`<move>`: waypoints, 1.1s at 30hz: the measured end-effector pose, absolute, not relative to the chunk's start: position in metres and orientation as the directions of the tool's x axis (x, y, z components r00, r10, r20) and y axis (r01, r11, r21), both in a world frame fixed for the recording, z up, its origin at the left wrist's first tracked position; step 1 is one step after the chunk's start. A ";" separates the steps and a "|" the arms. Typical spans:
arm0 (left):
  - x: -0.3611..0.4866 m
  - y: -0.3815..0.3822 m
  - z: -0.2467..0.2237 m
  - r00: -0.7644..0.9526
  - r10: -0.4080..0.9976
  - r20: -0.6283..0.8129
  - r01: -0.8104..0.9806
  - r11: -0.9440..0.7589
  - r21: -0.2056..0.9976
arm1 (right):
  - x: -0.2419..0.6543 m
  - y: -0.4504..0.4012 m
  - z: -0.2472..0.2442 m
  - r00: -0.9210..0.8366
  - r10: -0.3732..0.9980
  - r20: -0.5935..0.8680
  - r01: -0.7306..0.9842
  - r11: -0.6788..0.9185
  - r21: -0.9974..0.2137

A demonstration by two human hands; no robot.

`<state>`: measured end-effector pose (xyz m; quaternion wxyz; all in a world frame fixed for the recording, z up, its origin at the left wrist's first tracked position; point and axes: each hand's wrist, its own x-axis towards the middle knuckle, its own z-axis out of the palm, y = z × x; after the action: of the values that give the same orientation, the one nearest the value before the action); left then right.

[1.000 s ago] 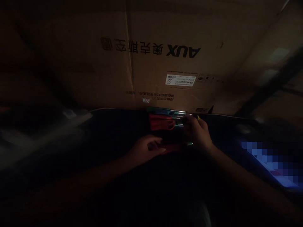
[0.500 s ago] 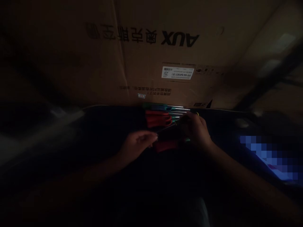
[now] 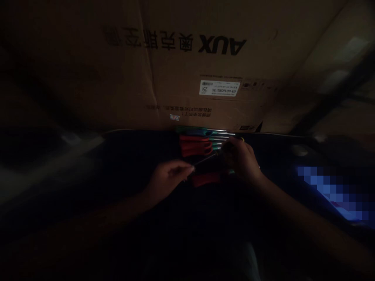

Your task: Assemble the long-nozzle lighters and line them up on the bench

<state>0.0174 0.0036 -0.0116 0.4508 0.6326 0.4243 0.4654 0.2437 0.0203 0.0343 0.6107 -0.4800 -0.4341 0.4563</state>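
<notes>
The picture is very dark. My left hand (image 3: pixel 172 173) pinches one end of a thin metal rod (image 3: pixel 203 159) between thumb and fingertips. The rod slants up to my right hand (image 3: pixel 241 158), whose curled fingers hold its other end. A dark part there is mostly hidden, and a bit of yellow (image 3: pixel 241 139) shows above the fingers. Beyond my hands lie several long-nosed lighters (image 3: pixel 195 148), red, green and blue, with metal tubes pointing right. One more red lighter (image 3: pixel 206 178) lies nearer, between my hands, its right end partly behind my right hand.
A large cardboard box (image 3: pixel 175 78) with upside-down print and a white label (image 3: pixel 219 88) stands right behind the lighters. The dark surface (image 3: pixel 129 156) runs along its foot. At the right is a bright, pixelated blue patch (image 3: pixel 336 195).
Hardly anything differs. Both hands keep their hold on the rod, and the view has shifted very slightly.
</notes>
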 end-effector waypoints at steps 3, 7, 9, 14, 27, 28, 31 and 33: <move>0.018 0.003 -0.013 0.205 0.952 0.226 0.118 -0.253 0.960 | 0.243 0.019 0.036 0.191 0.979 0.076 -0.143 0.105 -0.984; 0.018 0.004 -0.017 0.214 0.944 0.251 0.117 -0.280 0.953 | 0.243 0.020 0.035 0.178 0.982 0.057 -0.178 0.089 -0.980; 0.017 0.005 -0.019 0.215 0.947 0.240 0.120 -0.270 0.955 | 0.243 0.021 0.034 0.165 0.984 0.064 -0.194 0.096 -0.976; 0.016 0.005 -0.021 0.226 0.947 0.228 0.144 -0.264 0.954 | 0.242 0.020 0.034 0.156 0.986 0.054 -0.203 0.086 -0.975; 0.015 0.005 -0.017 0.272 0.924 0.268 0.231 -0.333 0.914 | 0.245 0.017 0.032 0.148 0.984 0.099 -0.137 0.120 -0.983; 0.015 0.005 -0.016 0.280 0.918 0.281 0.237 -0.350 0.906 | 0.246 0.017 0.033 0.150 0.983 0.105 -0.122 0.124 -0.985; 0.015 0.006 -0.015 0.307 0.897 0.318 0.260 -0.400 0.879 | 0.246 0.016 0.035 0.179 0.977 0.119 -0.071 0.134 -0.988; 0.014 0.007 -0.015 0.334 0.878 0.343 0.276 -0.439 0.855 | 0.246 0.015 0.036 0.194 0.972 0.133 -0.029 0.142 -0.989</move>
<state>0.0140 0.0068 -0.0150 0.3559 0.7352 0.3923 0.4230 0.2459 0.0149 0.0356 0.5898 -0.4992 -0.4722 0.4242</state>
